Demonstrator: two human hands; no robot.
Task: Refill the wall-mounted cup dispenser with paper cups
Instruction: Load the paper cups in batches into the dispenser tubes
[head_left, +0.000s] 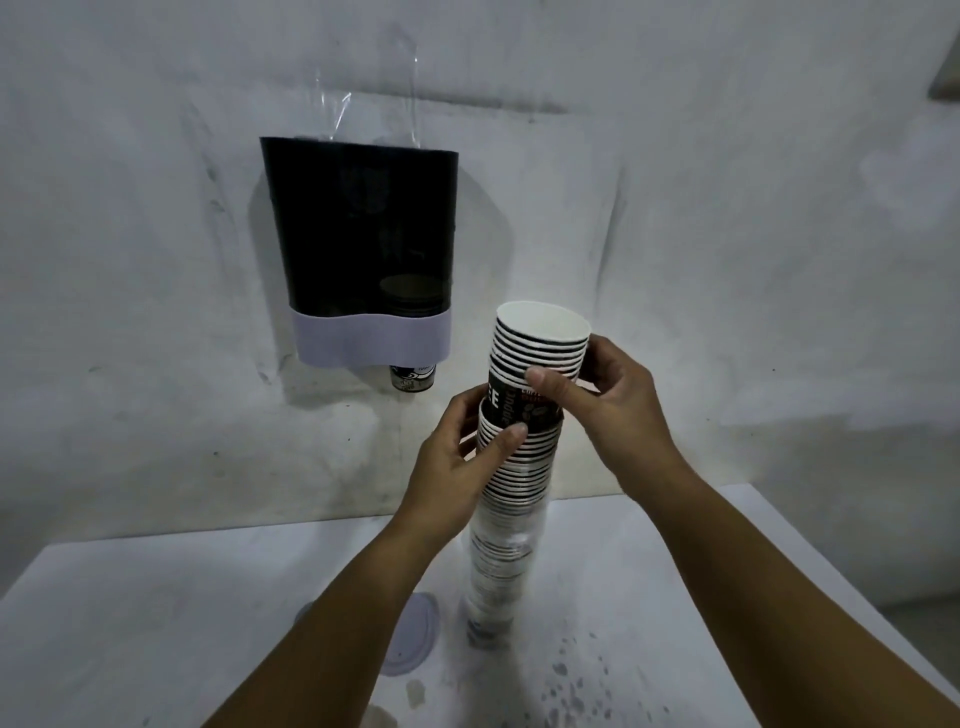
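A dark wall-mounted cup dispenser with a pale lower band hangs on the wall at upper left; one cup bottom pokes out below it. A tall stack of paper cups stands on the white table, its lower part in a clear plastic sleeve. My left hand grips this stack near its top. My right hand holds a shorter batch of nested cups, lifted partly out of the tall stack and tilted slightly right. The batch's white inside faces up.
A round pale lid lies flat on the table left of the stack's base. Dark splash marks spot the tabletop at the front right. Clear plastic film hangs on the wall above the dispenser.
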